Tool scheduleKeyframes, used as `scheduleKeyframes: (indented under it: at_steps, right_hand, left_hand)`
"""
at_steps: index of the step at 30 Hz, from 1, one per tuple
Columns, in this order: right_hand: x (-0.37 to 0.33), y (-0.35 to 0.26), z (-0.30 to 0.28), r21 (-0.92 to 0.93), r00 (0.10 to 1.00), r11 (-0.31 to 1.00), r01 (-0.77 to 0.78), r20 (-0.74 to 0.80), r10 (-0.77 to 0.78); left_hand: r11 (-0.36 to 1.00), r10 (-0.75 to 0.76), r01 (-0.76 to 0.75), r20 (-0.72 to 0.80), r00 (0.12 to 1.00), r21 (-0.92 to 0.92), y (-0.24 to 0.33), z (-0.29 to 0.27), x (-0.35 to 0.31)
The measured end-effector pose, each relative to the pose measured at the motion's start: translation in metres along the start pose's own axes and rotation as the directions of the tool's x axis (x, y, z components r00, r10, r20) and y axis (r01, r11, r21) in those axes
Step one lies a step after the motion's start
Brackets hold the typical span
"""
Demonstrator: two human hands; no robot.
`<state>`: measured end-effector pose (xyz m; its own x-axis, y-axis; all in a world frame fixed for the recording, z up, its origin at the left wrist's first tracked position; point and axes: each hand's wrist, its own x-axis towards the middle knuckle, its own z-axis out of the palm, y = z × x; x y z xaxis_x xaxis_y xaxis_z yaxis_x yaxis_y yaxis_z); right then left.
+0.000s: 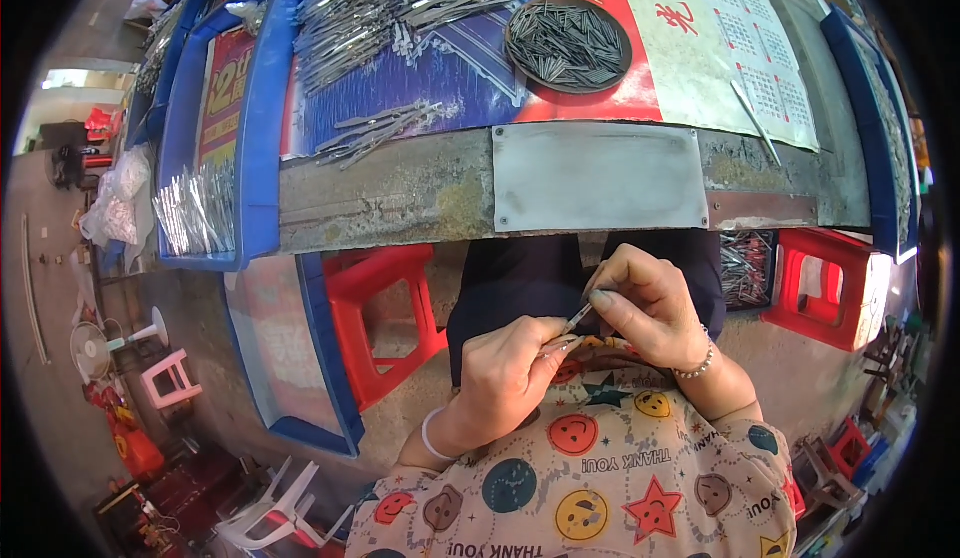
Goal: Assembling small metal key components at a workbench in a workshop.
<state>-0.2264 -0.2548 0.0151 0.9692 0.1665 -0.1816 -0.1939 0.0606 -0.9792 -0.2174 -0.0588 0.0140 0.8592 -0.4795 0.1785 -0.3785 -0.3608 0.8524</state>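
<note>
Left hand (512, 366) and right hand (655, 310) both pinch the slender metal piece (578, 315), held on the near side of the surface (400, 198). Its narrowness could let it slip and drop if either pinch loosens.
</note>
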Motion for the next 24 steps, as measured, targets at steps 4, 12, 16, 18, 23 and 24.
scheduleKeyframes:
  at_steps: [4, 12, 16, 18, 23, 24]
  right_hand:
    - [-0.001, 0.002, 0.002, 0.052, 1.000, 0.998, -0.019, -0.006, 0.020]
    - [-0.004, 0.007, 0.004, 0.144, 0.996, 0.985, -0.095, 0.018, 0.093]
    - [-0.002, 0.005, 0.006, 0.161, 0.995, 0.982, -0.098, 0.017, 0.097]
    - [-0.002, 0.005, 0.007, 0.175, 0.996, 0.980, -0.090, 0.007, 0.090]
    - [0.004, 0.011, 0.006, 0.205, 0.994, 0.973, -0.109, 0.002, 0.111]
    - [0.003, 0.012, 0.007, 0.206, 0.994, 0.972, -0.111, 0.002, 0.113]
  left_hand:
    - [0.998, -0.016, 0.012, 0.061, 0.998, 0.065, 0.005, -0.004, -0.002]
    - [0.981, 0.033, -0.037, 0.027, 0.999, 0.192, 0.007, 0.000, -0.007]
    - [0.974, 0.031, -0.036, 0.029, 0.999, 0.223, 0.009, -0.001, -0.007]
    - [0.968, 0.027, -0.035, 0.033, 0.999, 0.248, 0.011, -0.002, -0.007]
    - [0.965, 0.021, -0.031, 0.041, 0.999, 0.261, 0.006, -0.002, -0.003]
    - [0.964, 0.024, -0.033, 0.037, 0.999, 0.265, 0.005, -0.001, -0.004]
